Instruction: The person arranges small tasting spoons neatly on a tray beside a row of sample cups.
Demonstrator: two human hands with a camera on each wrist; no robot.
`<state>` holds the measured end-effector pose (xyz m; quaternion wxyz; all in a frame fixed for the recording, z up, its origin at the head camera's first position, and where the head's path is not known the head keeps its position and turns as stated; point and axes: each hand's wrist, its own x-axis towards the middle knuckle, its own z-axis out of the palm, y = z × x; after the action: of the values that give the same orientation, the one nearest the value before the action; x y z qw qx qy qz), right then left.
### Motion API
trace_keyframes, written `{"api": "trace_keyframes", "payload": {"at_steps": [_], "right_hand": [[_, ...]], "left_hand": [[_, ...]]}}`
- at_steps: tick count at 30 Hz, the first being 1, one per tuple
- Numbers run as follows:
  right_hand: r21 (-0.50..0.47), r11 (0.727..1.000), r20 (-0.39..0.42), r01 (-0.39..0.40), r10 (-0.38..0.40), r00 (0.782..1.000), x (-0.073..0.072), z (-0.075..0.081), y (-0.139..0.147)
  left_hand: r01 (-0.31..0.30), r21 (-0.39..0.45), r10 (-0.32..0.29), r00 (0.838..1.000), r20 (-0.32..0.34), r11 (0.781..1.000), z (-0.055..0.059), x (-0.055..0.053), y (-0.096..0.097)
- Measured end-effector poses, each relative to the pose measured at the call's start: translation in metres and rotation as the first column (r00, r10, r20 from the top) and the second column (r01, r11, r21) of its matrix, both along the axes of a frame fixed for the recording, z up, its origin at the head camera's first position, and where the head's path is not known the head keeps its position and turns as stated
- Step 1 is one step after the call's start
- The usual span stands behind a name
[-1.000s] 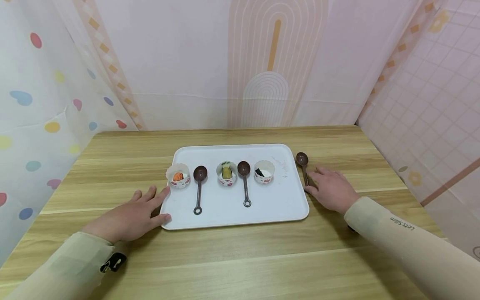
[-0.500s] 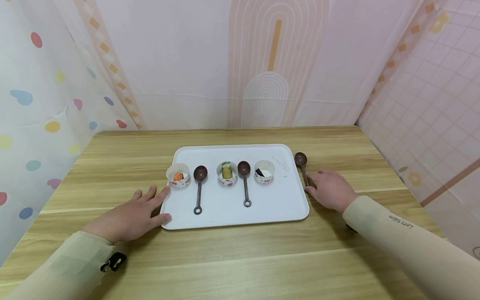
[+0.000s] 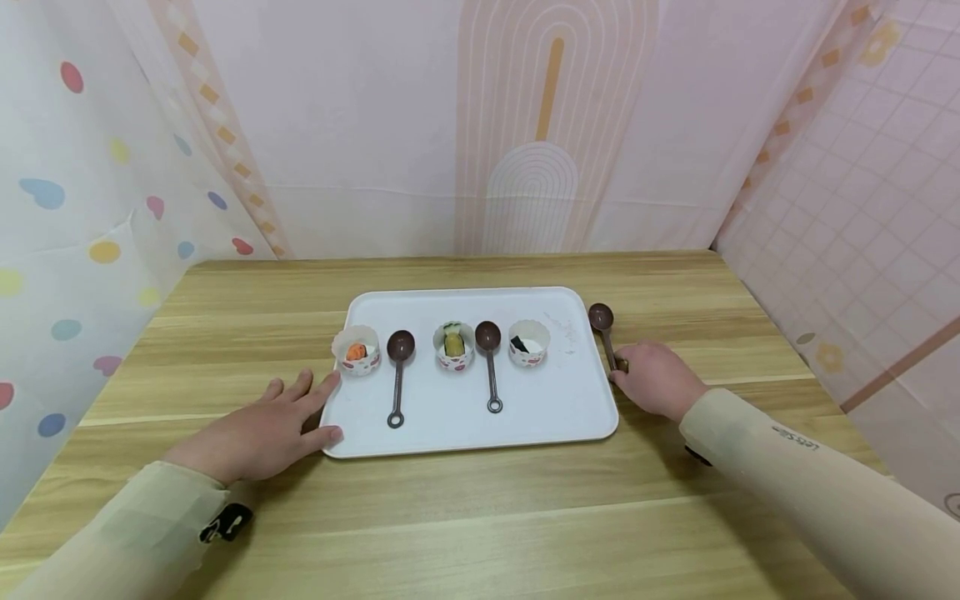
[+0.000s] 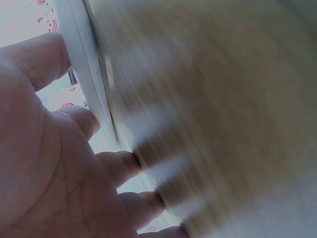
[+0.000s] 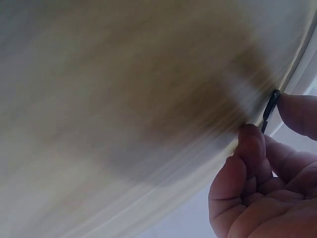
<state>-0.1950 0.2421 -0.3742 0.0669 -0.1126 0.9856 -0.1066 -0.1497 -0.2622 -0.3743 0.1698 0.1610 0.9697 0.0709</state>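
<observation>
My left hand (image 3: pixel 251 433) lies spread at the left edge of a white tray (image 3: pixel 442 429), thumb and forefinger on its rim. In the left wrist view its fingers (image 4: pixel 116 166) are relaxed against the tabletop. Beyond the tray's right edge lies a brown measuring spoon (image 3: pixel 601 317), bowl pointing away. My right hand (image 3: pixel 660 379) pinches the end of its handle. The right wrist view shows the spoon's dark ring end (image 5: pixel 271 105) between thumb and curled fingers. On the tray rest two similar spoons, one left (image 3: pixel 401 347) and one right (image 3: pixel 488 337) of the middle cup.
Three paper cups stand in a row on the tray: a left cup (image 3: pixel 356 351) with an orange piece, a middle cup (image 3: pixel 453 347) with a green-yellow piece, a right cup (image 3: pixel 529 342) with a black piece. Patterned curtains (image 3: pixel 360 133) enclose the wooden table (image 3: pixel 480 533).
The right hand's fingers have curled in around the spoon's handle end, and the hand has shifted slightly left. That spoon has moved a little left. My left hand holds its place.
</observation>
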Motion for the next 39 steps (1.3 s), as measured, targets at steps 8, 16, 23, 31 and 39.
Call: {"api": "trace_keyframes", "payload": {"at_steps": [8,16,23,31,39], "right_hand": [[-0.026,0.999,0.044,0.04,-0.039,0.998,-0.0035,0.0002,-0.0016],[-0.032,0.998,0.056,0.046,-0.044,0.997,-0.0035,0.0026,0.0003],[-0.053,0.994,0.12,0.092,-0.085,0.989,-0.004,0.0062,0.0],[-0.099,0.984,0.17,0.145,-0.127,0.977,-0.0048,0.0063,0.0025],[-0.176,0.965,0.186,0.196,-0.163,0.969,-0.0034,0.0077,0.0062]], "left_hand": [[-0.001,0.002,0.001,1.0,0.006,1.0,0.0015,0.0003,0.001],[-0.001,-0.003,0.001,1.0,0.013,1.0,0.0022,-0.0001,0.0012],[0.002,-0.013,-0.002,1.0,0.014,1.0,0.0031,0.0,0.0008],[-0.003,-0.012,0.003,1.0,0.024,1.0,0.0028,-0.0008,0.0015],[-0.002,-0.013,0.003,1.0,0.025,1.0,0.0014,-0.0009,0.0011]]}}
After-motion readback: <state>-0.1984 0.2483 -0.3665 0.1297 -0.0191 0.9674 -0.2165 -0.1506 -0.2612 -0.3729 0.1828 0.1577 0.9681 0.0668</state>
